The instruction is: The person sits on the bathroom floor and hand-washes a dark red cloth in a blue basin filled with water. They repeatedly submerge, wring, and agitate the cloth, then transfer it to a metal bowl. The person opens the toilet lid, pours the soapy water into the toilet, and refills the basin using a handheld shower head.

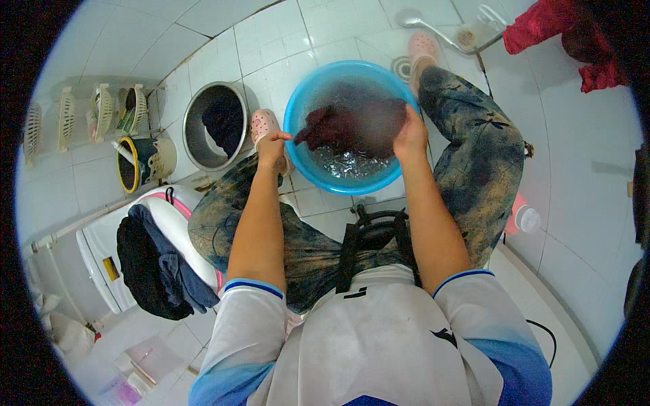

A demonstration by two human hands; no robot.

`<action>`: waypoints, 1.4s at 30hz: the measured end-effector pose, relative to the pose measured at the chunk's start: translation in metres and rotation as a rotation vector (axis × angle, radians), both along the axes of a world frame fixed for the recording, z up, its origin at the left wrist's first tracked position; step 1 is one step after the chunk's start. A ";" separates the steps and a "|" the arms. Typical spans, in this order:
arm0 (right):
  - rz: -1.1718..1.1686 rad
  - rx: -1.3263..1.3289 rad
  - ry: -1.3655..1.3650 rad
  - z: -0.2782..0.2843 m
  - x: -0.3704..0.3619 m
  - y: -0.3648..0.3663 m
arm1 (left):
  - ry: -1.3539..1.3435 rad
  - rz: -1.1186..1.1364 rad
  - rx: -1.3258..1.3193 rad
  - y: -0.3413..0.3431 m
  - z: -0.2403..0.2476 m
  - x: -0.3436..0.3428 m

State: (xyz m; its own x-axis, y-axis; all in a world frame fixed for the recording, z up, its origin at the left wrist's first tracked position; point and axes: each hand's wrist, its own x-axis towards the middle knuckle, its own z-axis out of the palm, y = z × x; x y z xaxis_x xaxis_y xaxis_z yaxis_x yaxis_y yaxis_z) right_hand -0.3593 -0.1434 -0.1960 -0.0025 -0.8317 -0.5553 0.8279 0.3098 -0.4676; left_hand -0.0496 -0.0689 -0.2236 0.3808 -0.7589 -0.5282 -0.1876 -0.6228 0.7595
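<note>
A dark red cloth [352,127] is spread across the blue basin [294,166] in the upper middle of the frame, between the two hands. The right hand [411,137], at the basin's right side, grips the cloth's right end; the cloth runs leftward from it, above and partly in the water [349,164]. The left hand [273,145] is at the basin's left rim, its fingertips just beside the cloth's narrow left end. It may be pinching that tip, but at this size I cannot tell whether it is closed on it or only near it.

Most of the right hand's fingers are hidden behind the cloth, and the cloth's lower edge is lost among the glints on the water. The far part of the basin is hazy. Left of the basin, a pink clog [265,124] is partly covered by the left forearm and trouser leg, and beyond it a metal basin [191,145] holds a black cloth [224,120] whose folds merge into one dark shape. At the upper right, red fabric [542,26] runs into the black rim of the view, so its full outline is cut off.
</note>
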 end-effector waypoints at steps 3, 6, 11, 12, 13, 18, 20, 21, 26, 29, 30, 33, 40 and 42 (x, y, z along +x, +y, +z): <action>0.055 -0.007 0.013 0.019 0.007 0.003 | -0.007 -0.031 -0.099 -0.006 -0.003 -0.009; 0.145 -0.075 0.017 0.032 0.014 0.012 | 0.177 -0.289 -0.063 -0.012 0.002 -0.035; 0.324 -0.156 -0.034 0.023 0.018 0.021 | 0.462 -0.078 0.145 -0.011 0.042 -0.111; 0.354 -0.179 0.008 0.027 0.023 0.026 | 0.460 -0.097 0.082 -0.008 0.035 -0.113; 0.364 -0.174 0.040 0.030 0.023 0.026 | 0.462 -0.126 0.021 -0.010 0.035 -0.116; 0.300 -0.121 0.188 0.009 0.000 0.004 | 0.809 0.407 -0.084 -0.013 0.042 -0.089; 0.294 -0.007 0.249 0.003 -0.005 -0.001 | 0.932 0.533 -0.194 -0.024 0.051 -0.076; 0.306 0.007 0.289 0.008 0.000 0.000 | 0.935 0.563 -0.254 -0.026 0.058 -0.072; 0.235 -0.094 0.694 -0.018 -0.004 -0.005 | 0.936 0.381 -0.403 -0.028 0.111 -0.090; 0.318 -0.280 0.934 -0.011 -0.003 0.000 | 1.094 0.354 -0.434 -0.029 0.113 -0.092; 0.426 -0.355 0.816 -0.005 0.002 0.007 | 1.146 0.358 -0.432 -0.031 0.116 -0.095; 0.635 -0.664 0.928 0.014 0.045 0.041 | 1.315 0.236 -0.456 -0.032 0.103 -0.096; 0.489 -0.446 0.770 0.043 0.046 0.003 | 0.676 0.061 -0.346 -0.037 0.124 -0.095; 0.567 -0.364 0.489 0.090 0.040 0.003 | 0.480 -0.089 -0.350 -0.044 0.107 -0.084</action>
